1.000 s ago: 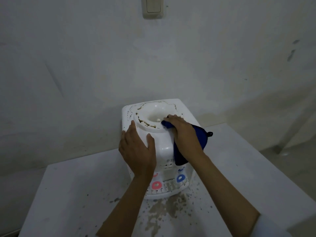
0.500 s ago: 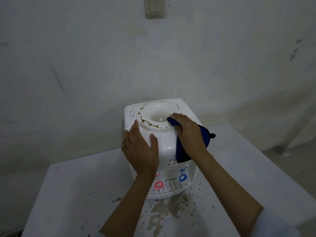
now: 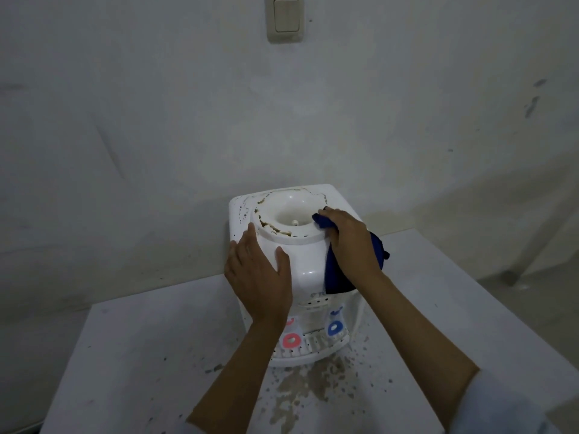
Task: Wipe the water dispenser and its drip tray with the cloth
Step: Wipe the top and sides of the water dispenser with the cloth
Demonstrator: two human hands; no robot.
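Blue cloth (image 3: pixel 336 270) pressed by the right hand (image 3: pixel 352 242) against the white water dispenser (image 3: pixel 300 249), centre of frame.

The right hand's fingers curl over the cloth at the right rim of the stained top well; the left hand (image 3: pixel 258 277) lies flat, fingers straight, on the dispenser's left shoulder. The drip tray (image 3: pixel 310 350) sits below the red and blue taps, on a spattered white table (image 3: pixel 141 355).

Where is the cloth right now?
In the head view, the blue cloth lies under the right hand on the water dispenser's top right edge, beside the bottle well.
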